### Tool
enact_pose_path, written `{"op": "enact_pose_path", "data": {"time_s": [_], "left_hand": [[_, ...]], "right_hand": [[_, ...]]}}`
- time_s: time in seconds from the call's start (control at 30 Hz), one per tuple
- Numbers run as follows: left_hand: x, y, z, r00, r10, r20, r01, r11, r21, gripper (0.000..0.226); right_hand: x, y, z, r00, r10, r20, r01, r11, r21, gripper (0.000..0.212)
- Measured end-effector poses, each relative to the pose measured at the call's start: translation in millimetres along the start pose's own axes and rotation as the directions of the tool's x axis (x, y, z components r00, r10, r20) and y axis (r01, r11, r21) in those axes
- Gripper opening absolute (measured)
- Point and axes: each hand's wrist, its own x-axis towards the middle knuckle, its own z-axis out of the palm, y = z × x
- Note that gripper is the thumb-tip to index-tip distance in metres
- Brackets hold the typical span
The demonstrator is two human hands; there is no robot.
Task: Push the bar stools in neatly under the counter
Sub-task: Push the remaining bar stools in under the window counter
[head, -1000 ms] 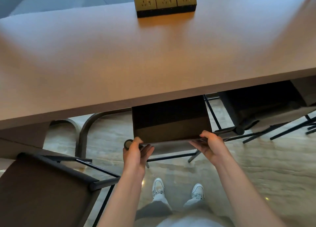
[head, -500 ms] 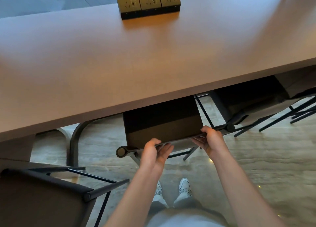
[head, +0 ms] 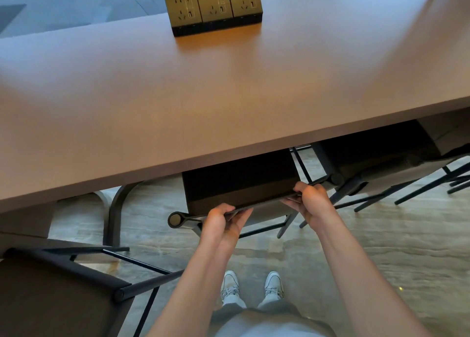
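Note:
A dark bar stool (head: pixel 239 184) stands in front of me, its seat partly under the brown counter (head: pixel 203 95). My left hand (head: pixel 221 222) grips the top rail of its low backrest near the left end. My right hand (head: pixel 312 202) grips the same rail near the right end. A second stool (head: pixel 376 164) sits tucked under the counter to the right. A third stool (head: pixel 50 293) stands out from the counter at the lower left, its seat in the open.
A black-and-gold block of three power sockets (head: pixel 213 9) sits at the counter's far side. A curved metal counter leg (head: pixel 117 209) rises left of the middle stool. My feet in white shoes (head: pixel 251 286) stand on the grey stone floor.
The middle stool has slid further under the counter, with less of its seat showing. My left hand has shifted right along the rail, away from its round end cap.

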Motion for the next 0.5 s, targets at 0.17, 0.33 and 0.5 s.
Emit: {"op": "enact_pose_path", "data": {"time_s": [0.17,0.33,0.5], "left_hand": [[9.1,-13.5,5.6,1.000,0.022,0.001,-0.022,0.999,0.032,0.020],[13.7,-24.3,1.7,1.000,0.025,0.005,-0.025,0.999,0.039,0.017],[12.7,-26.8,-5.6,0.997,0.070,0.013,-0.071,0.976,0.207,0.009]], "right_hand": [[8.8,-10.1,-10.2,0.999,0.031,-0.007,-0.031,0.999,-0.025,0.052],[8.9,-9.9,-20.6,0.999,0.053,0.007,-0.052,0.998,-0.030,0.044],[6.1,-11.7,-18.7,0.996,0.081,0.020,-0.080,0.996,-0.041,0.049]]}}
